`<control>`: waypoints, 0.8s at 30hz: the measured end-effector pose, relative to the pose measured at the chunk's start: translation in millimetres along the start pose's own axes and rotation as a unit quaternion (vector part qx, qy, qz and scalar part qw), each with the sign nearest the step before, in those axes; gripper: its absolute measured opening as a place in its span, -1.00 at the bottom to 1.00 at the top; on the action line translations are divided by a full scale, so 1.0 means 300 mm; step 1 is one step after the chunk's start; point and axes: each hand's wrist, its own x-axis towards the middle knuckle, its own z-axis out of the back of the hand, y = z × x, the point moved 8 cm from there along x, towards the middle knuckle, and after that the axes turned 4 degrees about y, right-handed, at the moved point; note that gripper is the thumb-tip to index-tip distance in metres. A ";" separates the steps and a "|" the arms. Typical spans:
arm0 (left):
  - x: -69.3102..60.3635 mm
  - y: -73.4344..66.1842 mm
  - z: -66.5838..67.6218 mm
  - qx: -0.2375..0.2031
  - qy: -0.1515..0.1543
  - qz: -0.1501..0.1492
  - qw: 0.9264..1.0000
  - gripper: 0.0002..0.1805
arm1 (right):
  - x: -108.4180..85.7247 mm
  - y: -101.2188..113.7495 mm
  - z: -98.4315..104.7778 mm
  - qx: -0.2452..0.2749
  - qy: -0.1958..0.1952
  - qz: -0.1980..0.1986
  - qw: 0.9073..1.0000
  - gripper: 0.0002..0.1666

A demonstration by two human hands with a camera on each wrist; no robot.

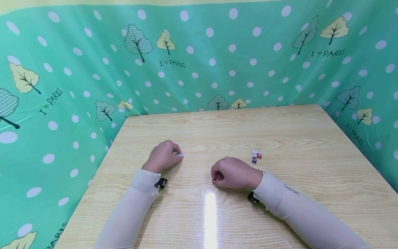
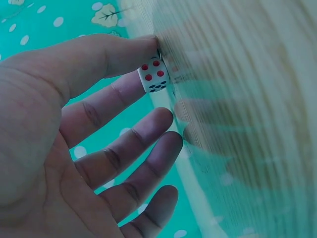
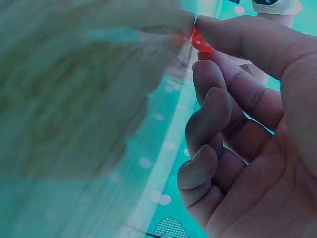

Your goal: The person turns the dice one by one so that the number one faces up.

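Note:
My left hand (image 1: 163,155) pinches a white die (image 2: 154,74) between thumb and index finger, at the wooden tabletop. Four red pips show on one face of it and black pips on another. In the left wrist view the other fingers are spread and loosely bent. The head view shows white at those fingertips, perhaps more than one die; I cannot tell. Further right and nearer the front edge, my right hand (image 1: 234,173) holds a red die (image 3: 200,41) with white pips between thumb and index finger, low at the table. Its remaining fingers are curled in.
Right of and beyond the right hand, several small dice stand close together: white dice (image 1: 254,152), red dice (image 1: 259,156) and a blue die (image 1: 254,160). A green dotted curtain (image 1: 199,62) surrounds the wooden table (image 1: 224,124) at the back and sides.

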 end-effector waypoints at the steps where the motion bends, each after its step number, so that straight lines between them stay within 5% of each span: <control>1: 0.000 0.001 0.000 0.000 0.001 0.000 1.000 -0.89 | -0.001 -0.001 -0.001 -0.001 -0.001 0.000 1.000 -0.80; 16: -0.008 -0.002 0.008 -0.010 0.007 -0.012 1.000 -0.91 | -0.003 -0.009 -0.006 0.002 0.000 0.000 1.000 -0.81; 24: 0.003 0.006 0.004 -0.027 0.025 -0.042 0.998 -0.93 | -0.004 -0.003 0.002 0.005 -0.002 -0.001 1.000 -0.84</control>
